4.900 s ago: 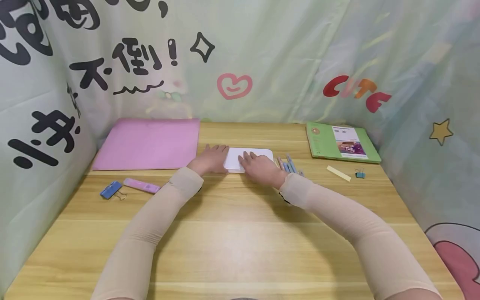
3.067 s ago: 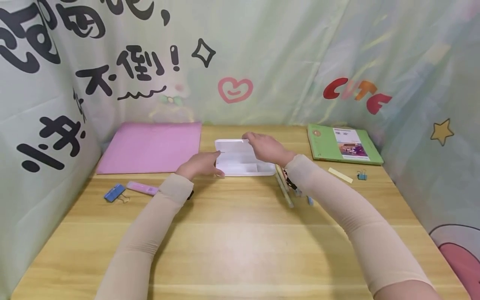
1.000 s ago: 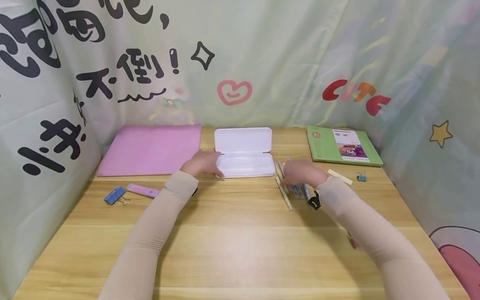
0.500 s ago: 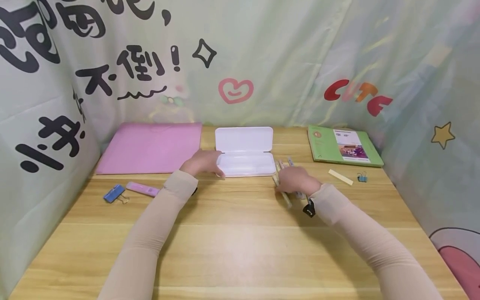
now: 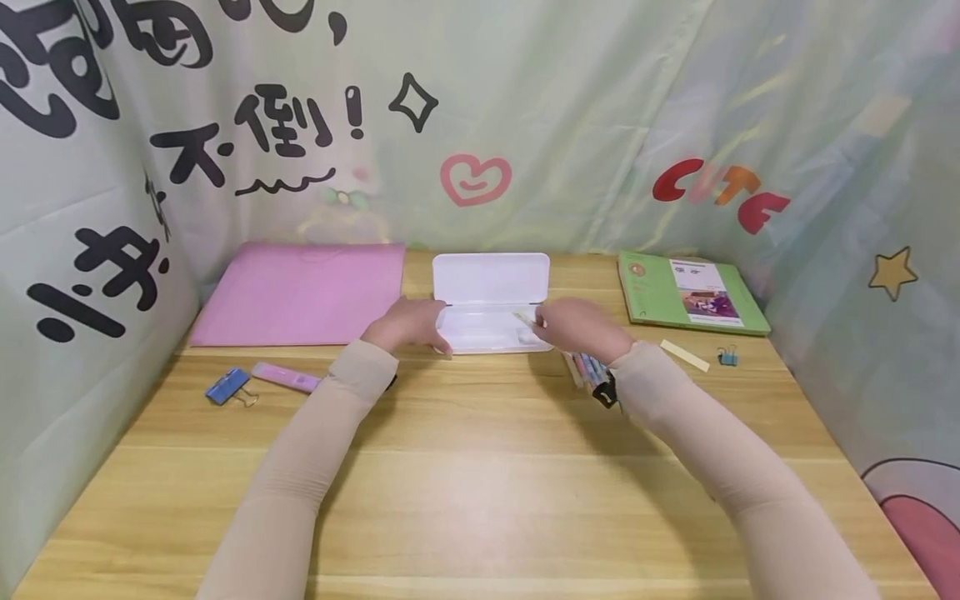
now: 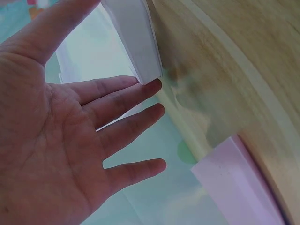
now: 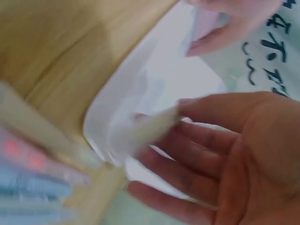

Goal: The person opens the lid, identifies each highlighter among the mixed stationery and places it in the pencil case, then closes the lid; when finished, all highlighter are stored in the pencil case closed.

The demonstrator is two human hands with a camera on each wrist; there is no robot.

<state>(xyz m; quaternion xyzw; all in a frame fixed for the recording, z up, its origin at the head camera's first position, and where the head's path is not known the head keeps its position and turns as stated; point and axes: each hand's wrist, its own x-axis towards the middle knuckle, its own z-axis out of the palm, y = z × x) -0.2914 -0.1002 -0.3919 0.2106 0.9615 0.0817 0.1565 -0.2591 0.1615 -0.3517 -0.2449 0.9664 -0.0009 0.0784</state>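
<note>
A white pencil case [image 5: 491, 281] stands with its lid raised at the back middle of the table. My left hand [image 5: 408, 323] steadies its left end; in the left wrist view the fingers are straight, with fingertips [image 6: 152, 86] touching the case's corner. Over the right part of the case, my right hand [image 5: 581, 325] pinches a pale yellow pen [image 7: 154, 126] between thumb and fingers, blurred in the right wrist view. Just right of the case several pens lie together, among them a pink pen [image 7: 35, 157] and a blue pen [image 7: 33, 183], partly hidden by the right hand.
A pink folder [image 5: 300, 293] lies back left, a green book [image 5: 693, 292] back right. A blue binder clip [image 5: 227, 386] and a pink-purple stick [image 5: 287, 377] lie at left. A pale yellow strip [image 5: 684, 355] and a small teal binder clip [image 5: 727, 357] lie at right.
The right hand opened the case's lid, reached to the pens at right, picked up a pale yellow pen and carried it left over the case. The left hand stays at the case's left end.
</note>
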